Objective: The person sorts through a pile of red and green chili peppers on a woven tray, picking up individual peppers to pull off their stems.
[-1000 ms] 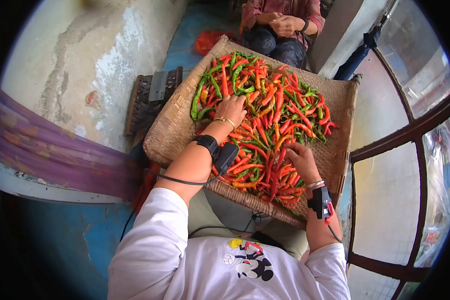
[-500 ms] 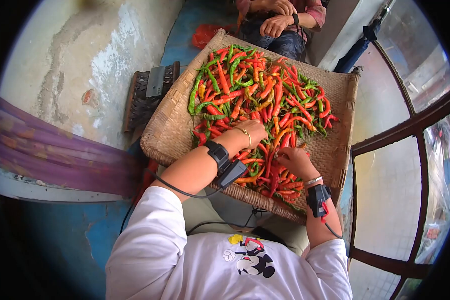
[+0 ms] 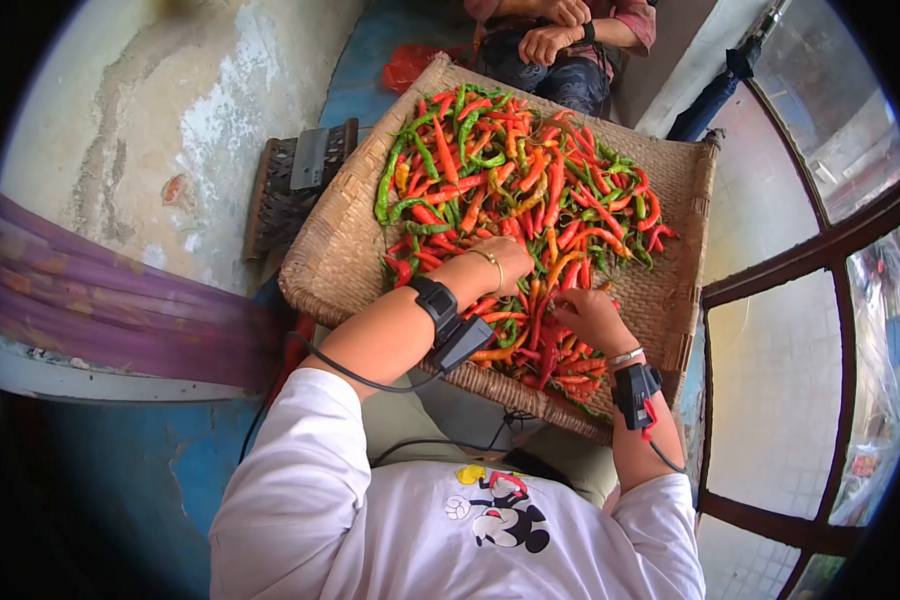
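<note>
A heap of red, orange and green chili peppers (image 3: 460, 160) lies across a woven bamboo tray (image 3: 340, 255). My left hand (image 3: 505, 265) reaches into the heap from the left, its fingers curled down and their tips hidden among the peppers. Just to the right and nearer to me, my right hand (image 3: 592, 318) has thumb and fingertips pinched together at a red chili pepper near the front of the heap. What the left fingers hold, if anything, cannot be seen.
The tray's front edge is over my lap. Beyond its far edge sits another person (image 3: 560, 45), hands together, beside a red plastic bag (image 3: 410, 66). A dark rack (image 3: 270, 205) stands left, window frames (image 3: 820, 250) right. Cables (image 3: 440, 443) run from my wrist devices.
My right hand has shifted slightly up and left over the peppers. My left hand stays nearly in place. The other person's hands have moved slightly.
</note>
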`<state>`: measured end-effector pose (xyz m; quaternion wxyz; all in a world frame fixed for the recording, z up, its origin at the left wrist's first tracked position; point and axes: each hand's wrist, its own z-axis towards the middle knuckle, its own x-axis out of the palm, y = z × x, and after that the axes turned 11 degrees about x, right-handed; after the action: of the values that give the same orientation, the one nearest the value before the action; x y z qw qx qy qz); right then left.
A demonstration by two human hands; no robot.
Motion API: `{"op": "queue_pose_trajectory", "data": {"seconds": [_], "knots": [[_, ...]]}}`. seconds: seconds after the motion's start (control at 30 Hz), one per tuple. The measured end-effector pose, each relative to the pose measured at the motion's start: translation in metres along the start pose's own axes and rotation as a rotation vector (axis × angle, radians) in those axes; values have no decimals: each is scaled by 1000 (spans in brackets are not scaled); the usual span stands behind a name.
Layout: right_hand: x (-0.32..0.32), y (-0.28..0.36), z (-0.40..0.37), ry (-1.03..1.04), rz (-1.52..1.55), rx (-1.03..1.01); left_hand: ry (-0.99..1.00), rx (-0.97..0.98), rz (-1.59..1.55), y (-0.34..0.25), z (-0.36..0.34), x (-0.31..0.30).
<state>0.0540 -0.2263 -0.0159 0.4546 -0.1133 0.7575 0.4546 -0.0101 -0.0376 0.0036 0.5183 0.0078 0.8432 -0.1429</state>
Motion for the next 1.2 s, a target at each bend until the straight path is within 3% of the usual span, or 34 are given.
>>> {"op": "queue_pose_trajectory", "data": {"seconds": [0.13, 0.2, 0.43, 0.57, 0.63, 0.73, 0.87, 0.93, 1.07, 1.2], "knots": [[-2, 9, 0, -32, 25, 14, 22, -18, -108, 3, -4, -3], [-3, 14, -1, -41, 58, 14, -117, 82, -49, 7, 0, 5], [5, 19, 1, -151, 86, -8, -290, 255, -22, 0, 1, 7], [9, 15, 3, -118, 81, -25, -237, 177, 118, 3, 5, 14], [9, 13, 3, -99, 95, -14, -39, 95, -4, 4, 3, 10], [9, 13, 3, -88, 123, -1, 42, 117, 7, -2, -11, -1], [10, 13, 3, -43, 130, -16, -2, 166, 103, 1, -2, 4], [8, 15, 3, -44, 80, -24, -119, 196, 69, 3, -4, 6], [8, 15, 2, -126, 116, -52, -129, 238, 98, 5, -2, 6], [10, 14, 2, -71, 114, -40, -71, 196, 75, 2, -3, 6]]}}
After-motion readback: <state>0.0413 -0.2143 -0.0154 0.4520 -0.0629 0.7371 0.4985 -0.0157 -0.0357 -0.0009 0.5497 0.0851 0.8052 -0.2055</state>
